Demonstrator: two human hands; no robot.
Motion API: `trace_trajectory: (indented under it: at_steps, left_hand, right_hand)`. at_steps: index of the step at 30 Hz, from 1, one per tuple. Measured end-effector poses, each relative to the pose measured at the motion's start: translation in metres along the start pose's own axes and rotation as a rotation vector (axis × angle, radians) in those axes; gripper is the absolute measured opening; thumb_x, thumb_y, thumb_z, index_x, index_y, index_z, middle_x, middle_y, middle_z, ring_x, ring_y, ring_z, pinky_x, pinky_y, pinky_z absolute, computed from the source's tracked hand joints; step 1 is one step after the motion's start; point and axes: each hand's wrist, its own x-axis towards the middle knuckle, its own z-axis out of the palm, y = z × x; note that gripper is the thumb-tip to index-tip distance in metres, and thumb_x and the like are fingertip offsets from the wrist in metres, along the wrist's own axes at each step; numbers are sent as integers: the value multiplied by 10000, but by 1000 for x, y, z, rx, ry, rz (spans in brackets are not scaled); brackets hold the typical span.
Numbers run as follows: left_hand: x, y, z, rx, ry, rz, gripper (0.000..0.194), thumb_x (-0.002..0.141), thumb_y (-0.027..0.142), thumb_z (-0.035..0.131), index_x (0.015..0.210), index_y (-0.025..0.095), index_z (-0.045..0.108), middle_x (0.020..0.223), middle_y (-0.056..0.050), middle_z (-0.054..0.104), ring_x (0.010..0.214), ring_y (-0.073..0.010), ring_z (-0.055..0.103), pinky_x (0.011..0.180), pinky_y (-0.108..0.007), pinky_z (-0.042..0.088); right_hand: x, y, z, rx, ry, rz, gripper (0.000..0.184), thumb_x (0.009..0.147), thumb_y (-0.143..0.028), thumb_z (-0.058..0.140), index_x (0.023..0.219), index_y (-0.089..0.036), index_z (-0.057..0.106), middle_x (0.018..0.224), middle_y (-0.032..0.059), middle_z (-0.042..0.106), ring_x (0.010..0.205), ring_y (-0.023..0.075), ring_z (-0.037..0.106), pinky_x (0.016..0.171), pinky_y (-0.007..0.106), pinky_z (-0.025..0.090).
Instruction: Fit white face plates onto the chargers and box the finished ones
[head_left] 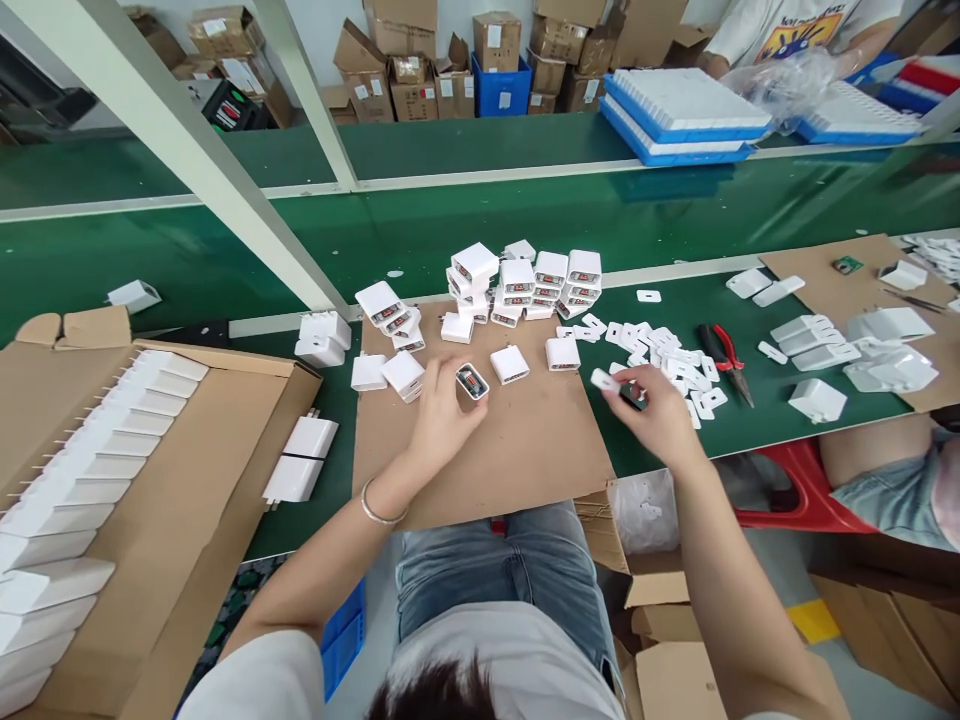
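My left hand [442, 420] pinches a light, rigid charger shell [472, 382] by its sides, mid-frame; right hand [656, 410] closed on a small cover plate [604, 380].

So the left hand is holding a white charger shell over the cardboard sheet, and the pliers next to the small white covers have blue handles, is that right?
Not quite. The head view shows the pliers have red and black handles, not blue. The rest holds: the left hand holds a white charger shell over the cardboard sheet, beside the small white covers.
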Motion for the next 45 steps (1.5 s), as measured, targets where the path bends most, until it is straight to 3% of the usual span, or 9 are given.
trace_trajectory:
  at_steps: [5,10,16,19,24,31,34,39,45]
  left_hand:
    - [-7,4,2,19,65,99,460,838,241,751,1260,228,571,1217,-107,603,1163,-290,588,1013,-468,503]
    - [-10,10,-2,-60,85,122,455,827,260,767,1237,227,572,1217,-104,630,1184,-283,614,1035,-459,503]
    - [-9,9,-7,-93,83,143,476,839,260,769,1259,244,546,1265,-104,636,1250,-288,600,1139,-515,448]
    - [-8,7,-7,-126,80,117,474,839,245,763,1259,234,544,1205,-109,601,1206,-281,604,1039,-462,521]
    - [-8,4,-3,-244,83,70,432,819,210,752,1189,224,530,1149,-90,560,1119,-251,601,934,-401,544]
    - [-11,4,3,-356,-174,9,370,881,262,737,1180,246,520,1068,-49,618,963,-207,639,843,-351,545]
    - [-13,5,3,-401,-232,45,356,893,311,751,1138,244,501,1070,-51,629,938,-200,648,810,-338,543]
    - [-11,6,1,-386,-169,219,382,898,304,759,1157,249,483,1100,-68,631,996,-219,646,860,-374,524]
    - [-10,7,-1,-378,-111,271,404,890,306,769,1157,257,469,1076,-67,637,969,-221,642,828,-375,516]
  right_hand:
    - [-14,-60,30,86,-222,-110,197,957,-367,614,1093,-226,640,1003,71,659,850,224,635,726,358,513]
    - [-20,-83,49,158,-249,-97,198,1005,-377,560,1109,-226,635,1055,84,670,922,238,652,773,370,525]
    - [-18,-74,56,48,-235,16,304,1040,-388,477,814,-221,594,812,55,626,790,231,603,674,349,443]
    - [-20,-69,55,45,-168,89,220,1006,-417,553,960,-217,629,924,68,656,809,226,614,684,344,465]
    - [-24,-67,57,43,-193,11,278,960,-439,632,1148,-234,640,1107,98,648,1017,276,642,825,396,519]
    - [-20,-67,61,85,-87,96,272,1061,-362,419,1023,-220,649,976,75,653,830,215,620,755,359,497]
    - [-20,-67,61,69,-60,153,251,1008,-386,532,1168,-219,629,1015,69,631,744,194,588,700,348,504]
    - [-20,-65,63,45,-84,134,333,966,-384,587,1260,-232,626,1102,78,619,687,176,558,666,347,515]
    - [-14,-62,67,76,-49,199,275,934,-391,620,1139,-222,691,932,39,622,638,160,511,620,320,464]
